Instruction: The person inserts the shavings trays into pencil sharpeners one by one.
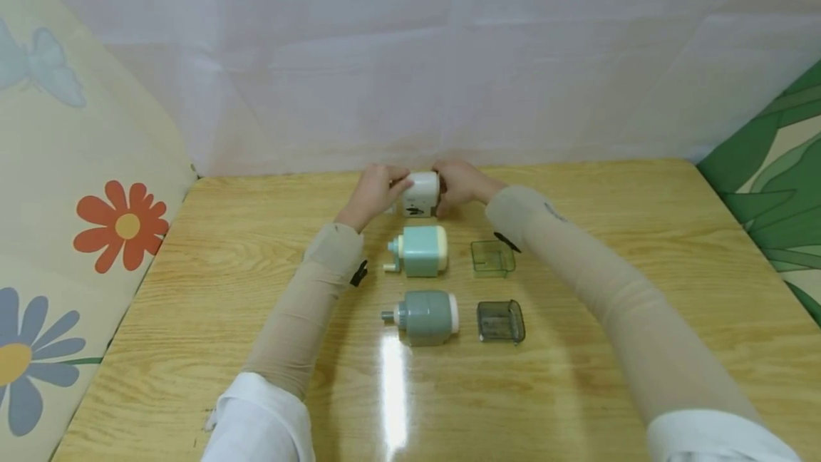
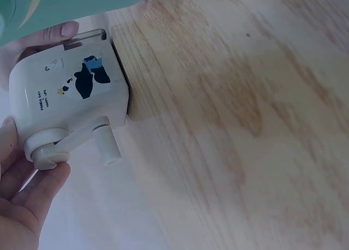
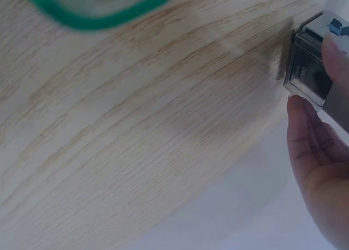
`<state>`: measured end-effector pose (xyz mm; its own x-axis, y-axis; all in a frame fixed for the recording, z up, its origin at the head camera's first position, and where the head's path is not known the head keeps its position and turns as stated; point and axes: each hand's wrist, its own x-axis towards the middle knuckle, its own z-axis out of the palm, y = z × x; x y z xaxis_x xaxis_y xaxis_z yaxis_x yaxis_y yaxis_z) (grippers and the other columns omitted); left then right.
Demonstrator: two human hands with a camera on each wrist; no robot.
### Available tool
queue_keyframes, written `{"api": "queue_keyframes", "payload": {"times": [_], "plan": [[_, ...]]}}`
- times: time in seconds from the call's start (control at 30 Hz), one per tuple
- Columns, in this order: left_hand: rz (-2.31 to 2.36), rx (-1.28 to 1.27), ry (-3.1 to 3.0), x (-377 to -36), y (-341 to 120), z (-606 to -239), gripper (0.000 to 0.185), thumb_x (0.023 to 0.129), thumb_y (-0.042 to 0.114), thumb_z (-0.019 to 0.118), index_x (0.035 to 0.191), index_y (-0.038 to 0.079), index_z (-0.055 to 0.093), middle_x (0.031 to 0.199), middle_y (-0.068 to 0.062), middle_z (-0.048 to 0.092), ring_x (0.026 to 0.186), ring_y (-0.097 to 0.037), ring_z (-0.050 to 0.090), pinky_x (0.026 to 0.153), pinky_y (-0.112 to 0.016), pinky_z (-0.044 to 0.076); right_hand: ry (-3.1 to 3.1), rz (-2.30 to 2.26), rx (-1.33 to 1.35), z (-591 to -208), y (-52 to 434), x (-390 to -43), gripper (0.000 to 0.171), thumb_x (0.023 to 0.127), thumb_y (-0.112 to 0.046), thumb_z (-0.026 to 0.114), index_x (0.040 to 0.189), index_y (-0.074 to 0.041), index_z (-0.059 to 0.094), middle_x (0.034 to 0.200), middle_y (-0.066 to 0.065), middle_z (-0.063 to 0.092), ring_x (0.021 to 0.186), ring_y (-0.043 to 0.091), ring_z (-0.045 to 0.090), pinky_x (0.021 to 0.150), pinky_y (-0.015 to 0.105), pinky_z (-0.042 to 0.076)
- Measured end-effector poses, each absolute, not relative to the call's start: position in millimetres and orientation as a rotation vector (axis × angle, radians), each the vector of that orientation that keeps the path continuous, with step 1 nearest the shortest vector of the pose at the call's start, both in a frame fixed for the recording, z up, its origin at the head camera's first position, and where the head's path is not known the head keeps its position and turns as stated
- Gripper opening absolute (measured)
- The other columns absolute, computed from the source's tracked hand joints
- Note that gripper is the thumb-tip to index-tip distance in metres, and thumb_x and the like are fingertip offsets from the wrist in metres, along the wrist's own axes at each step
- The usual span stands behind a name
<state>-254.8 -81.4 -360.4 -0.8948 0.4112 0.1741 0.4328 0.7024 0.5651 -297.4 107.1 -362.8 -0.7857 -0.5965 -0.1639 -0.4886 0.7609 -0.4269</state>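
Beyond the grey (image 1: 425, 316) and green (image 1: 420, 251) sharpeners, at the desk's (image 1: 641, 234) far edge, both hands' fingers clasp the white sharpener (image 1: 421, 193): left hand (image 1: 375, 191) at the crank, right hand (image 1: 458, 184) opposite. It looks light, rigid, smooth plastic; best gripped by its body, not its crank.

A mint-green pencil sharpener (image 1: 419, 251) lies on its side on the wooden table (image 1: 212, 284), with a clear green tray (image 1: 492, 258) just beside it. Nearer the camera lie a grey-green sharpener (image 1: 426, 316) and a smoky grey tray (image 1: 500, 321), again side by side. That makes 2 sharpeners and 2 trays. A flowered cloth (image 1: 77, 184) hangs at one side, what looks like a leaf-print cloth (image 1: 779, 184) at the other.
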Motion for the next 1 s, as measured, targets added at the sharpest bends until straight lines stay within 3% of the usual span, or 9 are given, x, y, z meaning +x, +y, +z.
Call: {"api": "queue_keyframes", "payload": {"times": [0.6,0.83,1.0], "plan": [[-0.985,-0.738,-2.852,-255,-73,-362,0.03,0.09,0.017,0.057,0.113,-0.002,0.061,0.106,-0.016,0.064,0.078,-0.019,0.062,0.068,-0.024,0.051,2.642,-0.594,-0.807,-362,110,-288,0.08,0.062,-0.007,0.083,0.125,0.004,0.035,0.102,0.019,0.056,0.086,0.028,0.056,0.074,0.036,0.05],[-0.99,-0.757,-2.86,-256,-71,-364,0.031,0.091,0.018,0.057,0.114,-0.001,0.061,0.103,-0.016,0.065,0.074,-0.018,0.06,0.065,-0.024,0.05,2.648,-0.605,-0.841,-366,114,-288,0.072,0.063,-0.005,0.082,0.12,0.005,0.039,0.101,0.019,0.056,0.086,0.028,0.055,0.075,0.037,0.049],[-1.005,-0.715,-2.895,-259,-74,-363,0.031,0.091,0.017,0.055,0.115,-0.002,0.06,0.103,-0.015,0.064,0.082,-0.019,0.058,0.07,-0.026,0.05,2.633,-0.546,-0.811,-362,114,-289,0.059,0.07,-0.005,0.076,0.117,0.006,0.042,0.099,0.017,0.055,0.087,0.028,0.053,0.075,0.038,0.049]]}}
